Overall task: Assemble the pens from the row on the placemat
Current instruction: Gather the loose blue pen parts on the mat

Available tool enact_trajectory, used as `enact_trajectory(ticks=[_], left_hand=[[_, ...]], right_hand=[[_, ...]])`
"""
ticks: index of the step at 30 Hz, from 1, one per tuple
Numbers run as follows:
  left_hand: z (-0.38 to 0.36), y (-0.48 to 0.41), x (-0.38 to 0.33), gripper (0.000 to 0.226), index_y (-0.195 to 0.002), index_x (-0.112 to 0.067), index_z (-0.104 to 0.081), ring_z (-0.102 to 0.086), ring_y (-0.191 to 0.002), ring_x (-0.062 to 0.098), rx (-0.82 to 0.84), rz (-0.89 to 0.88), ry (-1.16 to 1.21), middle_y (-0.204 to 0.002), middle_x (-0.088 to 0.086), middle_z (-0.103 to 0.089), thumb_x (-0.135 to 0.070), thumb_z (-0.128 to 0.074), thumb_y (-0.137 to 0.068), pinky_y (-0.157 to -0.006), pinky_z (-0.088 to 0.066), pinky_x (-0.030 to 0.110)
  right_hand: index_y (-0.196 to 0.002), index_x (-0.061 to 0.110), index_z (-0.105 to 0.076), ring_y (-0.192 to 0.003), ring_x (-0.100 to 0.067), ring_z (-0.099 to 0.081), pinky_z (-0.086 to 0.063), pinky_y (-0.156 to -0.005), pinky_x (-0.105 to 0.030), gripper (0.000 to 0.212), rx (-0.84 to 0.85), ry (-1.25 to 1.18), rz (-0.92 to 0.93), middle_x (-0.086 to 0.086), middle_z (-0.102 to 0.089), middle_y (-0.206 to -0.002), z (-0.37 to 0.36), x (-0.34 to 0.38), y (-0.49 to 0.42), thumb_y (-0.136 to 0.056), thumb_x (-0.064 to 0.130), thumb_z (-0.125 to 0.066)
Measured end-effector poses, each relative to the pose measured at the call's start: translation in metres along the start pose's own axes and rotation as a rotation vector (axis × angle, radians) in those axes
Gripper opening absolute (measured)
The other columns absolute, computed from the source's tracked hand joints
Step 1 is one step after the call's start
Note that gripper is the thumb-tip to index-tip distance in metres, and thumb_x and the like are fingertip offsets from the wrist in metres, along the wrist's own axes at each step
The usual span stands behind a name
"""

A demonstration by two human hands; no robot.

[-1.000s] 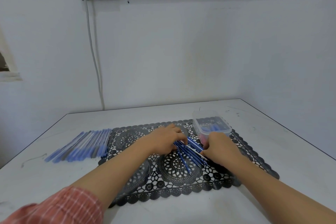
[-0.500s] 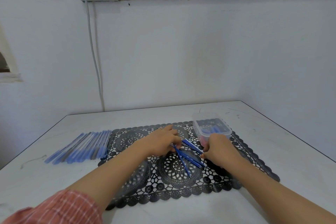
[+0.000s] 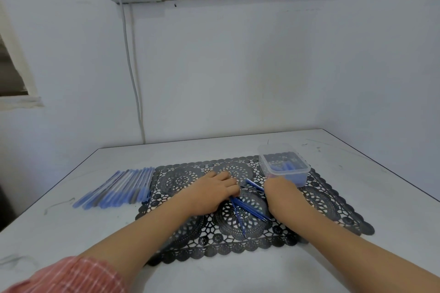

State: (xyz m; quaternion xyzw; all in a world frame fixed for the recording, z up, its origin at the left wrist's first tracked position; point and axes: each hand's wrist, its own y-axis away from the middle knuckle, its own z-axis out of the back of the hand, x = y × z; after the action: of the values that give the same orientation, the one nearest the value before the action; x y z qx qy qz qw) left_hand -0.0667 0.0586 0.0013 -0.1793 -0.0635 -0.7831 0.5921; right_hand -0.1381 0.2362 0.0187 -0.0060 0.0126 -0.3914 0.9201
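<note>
The loose fan of thin blue refills of a second ago is now drawn together on the placemat, just below the fingers of both hands. A single refill has come away from the others and lies between the hands. The left hand curls its fingers close together over the refills' far ends. The right hand hides its fingers behind its back, so I cannot tell if they pinch that refill. I think one piece is being picked out for the next pen. A clear box stands just beyond the right fingers.
</note>
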Motion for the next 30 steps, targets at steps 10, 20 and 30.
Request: enact_trajectory(ticks=[10, 20, 30], left_hand=[[0.003, 0.012, -0.004, 0.039, -0.125, -0.014, -0.041, -0.037, -0.118, 0.018, 0.037, 0.049, -0.049, -0.128, 0.002, -0.048, -0.004, -0.048, -0.088, -0.098, -0.028, 0.03], [0.001, 0.022, 0.002, 0.034, -0.127, -0.011, -0.039, -0.036, -0.117, 0.021, 0.068, 0.123, -0.138, -0.129, 0.005, -0.045, -0.006, -0.037, -0.093, -0.102, -0.026, 0.031], [0.004, 0.032, 0.01, 0.044, -0.132, -0.013, -0.037, -0.024, -0.13, 0.024, 0.099, 0.151, -0.178, -0.137, 0.006, -0.04, -0.003, -0.034, -0.09, -0.112, -0.011, 0.04]], right_hand=[[-0.115, 0.005, -0.055, -0.106, -0.029, -0.056, -0.048, -0.082, -0.033, 0.029, -0.056, 0.105, 0.014, -0.014, -0.055, -0.12, -0.005, 0.008, 0.009, -0.087, -0.002, -0.052], [-0.116, 0.003, -0.054, -0.105, -0.03, -0.054, -0.047, -0.083, -0.035, 0.028, -0.037, 0.118, -0.031, -0.018, -0.054, -0.117, -0.011, 0.008, 0.008, -0.088, 0.003, -0.054], [-0.122, 0.001, -0.048, -0.104, -0.029, -0.052, -0.048, -0.082, -0.033, 0.034, -0.063, 0.148, -0.021, -0.019, -0.044, -0.12, -0.014, 0.008, 0.008, -0.089, -0.003, -0.05]])
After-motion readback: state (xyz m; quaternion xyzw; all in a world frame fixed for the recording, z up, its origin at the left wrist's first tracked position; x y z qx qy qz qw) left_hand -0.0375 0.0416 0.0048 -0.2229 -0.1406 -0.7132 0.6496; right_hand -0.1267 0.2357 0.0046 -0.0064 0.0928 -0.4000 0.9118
